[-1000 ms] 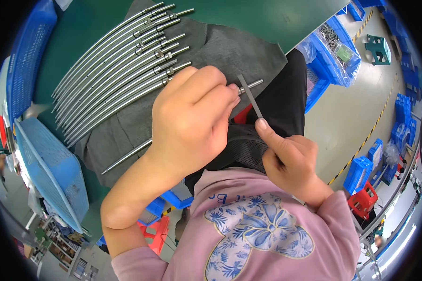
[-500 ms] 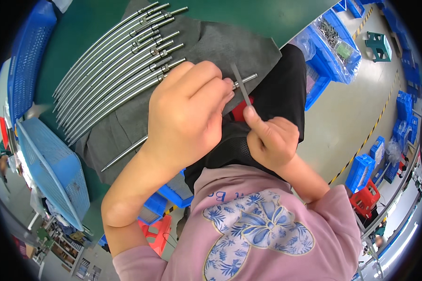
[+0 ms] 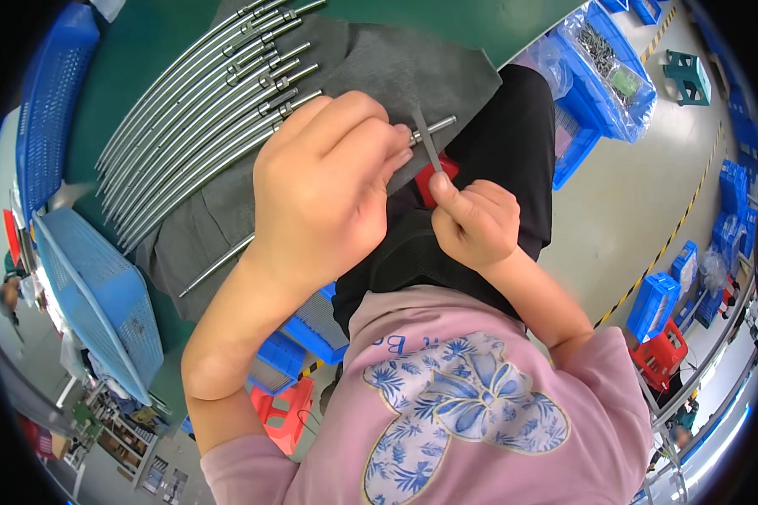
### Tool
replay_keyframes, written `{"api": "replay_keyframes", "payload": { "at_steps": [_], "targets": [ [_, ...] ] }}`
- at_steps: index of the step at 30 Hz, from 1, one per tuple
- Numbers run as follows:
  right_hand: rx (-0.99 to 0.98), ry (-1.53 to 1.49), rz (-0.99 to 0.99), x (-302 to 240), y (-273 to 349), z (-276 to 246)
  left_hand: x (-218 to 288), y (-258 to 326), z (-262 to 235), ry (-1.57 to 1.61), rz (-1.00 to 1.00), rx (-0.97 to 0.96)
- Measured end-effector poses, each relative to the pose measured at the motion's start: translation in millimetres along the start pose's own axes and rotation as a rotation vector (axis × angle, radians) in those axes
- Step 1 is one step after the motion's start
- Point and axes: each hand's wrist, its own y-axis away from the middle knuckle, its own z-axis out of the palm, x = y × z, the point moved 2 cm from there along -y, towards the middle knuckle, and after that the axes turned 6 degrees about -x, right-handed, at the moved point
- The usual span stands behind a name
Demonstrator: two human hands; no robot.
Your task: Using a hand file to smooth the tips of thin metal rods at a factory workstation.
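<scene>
Steady hold, light and level contact

A deep-green, flat worktop [image 3: 446, 17] spans the top of the view, and a dark grey, leather-like sheet [image 3: 379, 67] lies spread over it; it probably cushions metal best where it lies smooth. Across the sheet runs a row of slim, shiny silver metal rods [image 3: 206, 118], side by side; the left forearm is best held clear of these so that none rolls.

Apart from the row, a single long, round, silver metal rod [image 3: 219, 265] slants from lower left, where its narrow tip shows over the sheet, up behind the hand, and a short free end juts out at upper right. The person's bare left hand [image 3: 320, 177] is closed, fingertips pinching the rod near that end; how firmly, I cannot tell.

The person's bare right hand [image 3: 477, 223] is closed too, thumb pressed along the near end of a narrow, flat, grey strip [image 3: 428, 141], fingers curled beneath. The strip crosses the rod's free end just beside the left fingertips; whether it bears down or only passes over is unclear. Good handling likely means supporting the rod close to the contact, pressing lightly and evenly, and guarding those fingertips from the strip's edge.
</scene>
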Motion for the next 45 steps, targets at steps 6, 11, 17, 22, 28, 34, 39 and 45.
{"api": "replay_keyframes", "payload": {
  "at_steps": [6, 11, 17, 22, 28, 34, 39, 45],
  "targets": [
    [0.031, -0.034, -0.034, 5, -2, 4, 1, -1, -1, -0.014, -0.024, -0.004],
    [0.053, -0.044, -0.057, 5, -25, 4, 3, 1, 0, -0.034, -0.004, -0.014],
    [-0.017, -0.064, 0.052, -3, -17, -5, 0, -1, 0, -0.044, 0.010, -0.004],
    [-0.060, -0.066, 0.136, -11, -12, -17, 1, 0, 2, -0.029, 0.004, 0.010],
    [-0.230, -0.090, 0.269, -21, -51, -28, 0, -1, -1, -0.043, 0.012, 0.016],
    [-0.361, -0.098, 0.376, -27, -65, -38, 0, -2, 0, -0.062, 0.030, 0.018],
    [-0.356, -0.054, 0.293, -27, -23, -49, 0, -3, 4, -0.012, -0.007, 0.035],
    [-0.081, 0.040, 0.107, -14, -20, -17, 1, -1, 0, -0.040, 0.016, 0.009]
  ]
}}
